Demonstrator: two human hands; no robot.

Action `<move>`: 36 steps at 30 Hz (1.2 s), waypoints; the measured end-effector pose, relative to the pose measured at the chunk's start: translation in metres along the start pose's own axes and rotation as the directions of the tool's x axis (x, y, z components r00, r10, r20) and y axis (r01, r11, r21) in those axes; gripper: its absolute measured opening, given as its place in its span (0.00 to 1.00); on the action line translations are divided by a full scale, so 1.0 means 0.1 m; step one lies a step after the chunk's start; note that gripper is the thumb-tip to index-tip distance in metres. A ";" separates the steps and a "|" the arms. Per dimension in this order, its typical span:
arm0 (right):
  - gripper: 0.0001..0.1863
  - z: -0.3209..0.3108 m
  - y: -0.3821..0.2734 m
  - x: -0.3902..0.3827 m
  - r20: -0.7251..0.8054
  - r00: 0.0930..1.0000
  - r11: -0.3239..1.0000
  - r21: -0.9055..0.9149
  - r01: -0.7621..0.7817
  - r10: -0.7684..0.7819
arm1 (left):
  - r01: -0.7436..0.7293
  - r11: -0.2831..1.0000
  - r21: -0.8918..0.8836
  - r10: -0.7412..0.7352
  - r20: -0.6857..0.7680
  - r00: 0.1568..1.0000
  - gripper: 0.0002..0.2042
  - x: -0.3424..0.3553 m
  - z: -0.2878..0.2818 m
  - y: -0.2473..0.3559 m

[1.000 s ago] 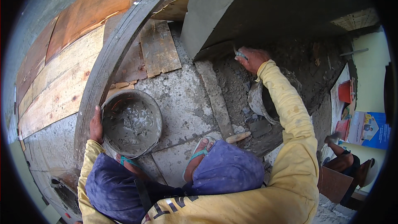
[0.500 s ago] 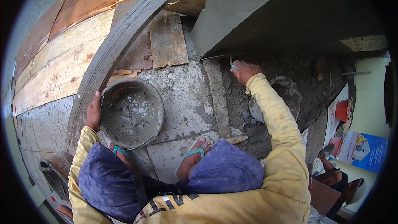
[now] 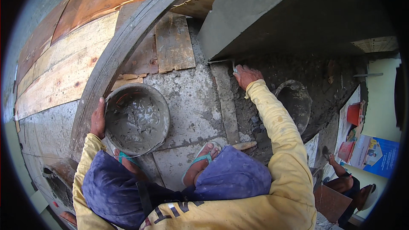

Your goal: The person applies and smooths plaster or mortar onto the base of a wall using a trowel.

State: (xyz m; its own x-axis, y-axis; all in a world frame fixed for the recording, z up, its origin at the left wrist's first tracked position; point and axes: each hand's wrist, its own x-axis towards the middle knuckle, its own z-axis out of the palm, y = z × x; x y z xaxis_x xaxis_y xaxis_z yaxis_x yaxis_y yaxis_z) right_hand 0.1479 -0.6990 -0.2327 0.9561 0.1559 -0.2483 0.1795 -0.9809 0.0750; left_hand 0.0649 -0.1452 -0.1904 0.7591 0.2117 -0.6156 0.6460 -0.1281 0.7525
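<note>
My left hand grips the rim of a round bucket at its left side. Wet grey mortar fills much of the bucket. In my right hand is a trowel, its handle closed in the fingers. The thin blade lies along the lower edge of a grey plastered block, at the near corner. My fingers hide most of the handle. Below the trowel, a narrow mortar-covered strip runs toward my feet.
A long curved-looking timber crosses on the left, beside plywood sheets. A second bucket stands right of my right forearm, among rubble. Another container lies lower left. A person crouches at far right.
My right hand with the trowel has shifted slightly left along the block's lower edge. My left hand stays on the bucket rim. The whole view has shifted slightly.
</note>
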 end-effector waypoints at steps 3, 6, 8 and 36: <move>0.17 0.01 0.04 0.00 -0.039 0.999 0.999 0.035 0.023 -0.022 | -0.007 1.000 -0.009 0.007 -0.002 1.000 0.34 0.01 -0.01 -0.01; 0.16 -0.04 0.10 -0.01 -0.066 0.997 0.996 0.079 0.032 -0.027 | -0.006 0.999 -0.039 0.007 0.007 1.000 0.34 0.00 0.00 -0.02; 0.16 -0.11 0.14 -0.02 -0.083 0.996 0.997 0.067 0.048 -0.043 | -0.007 1.000 -0.012 0.007 -0.014 1.000 0.34 -0.01 0.01 -0.01; 0.15 -1.26 0.09 -0.97 -0.415 0.905 0.935 0.279 0.218 -0.087 | -0.136 0.979 0.149 0.117 0.129 0.985 0.32 -0.09 0.26 0.37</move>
State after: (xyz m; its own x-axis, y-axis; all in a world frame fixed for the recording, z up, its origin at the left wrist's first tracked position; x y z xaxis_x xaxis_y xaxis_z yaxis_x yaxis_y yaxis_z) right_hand 0.0855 -0.7081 -0.0863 0.9465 0.2745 0.1699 0.3112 -0.9159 -0.2535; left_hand 0.0838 -0.1772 -0.1628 0.8333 0.0687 -0.5485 0.5417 -0.2988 0.7856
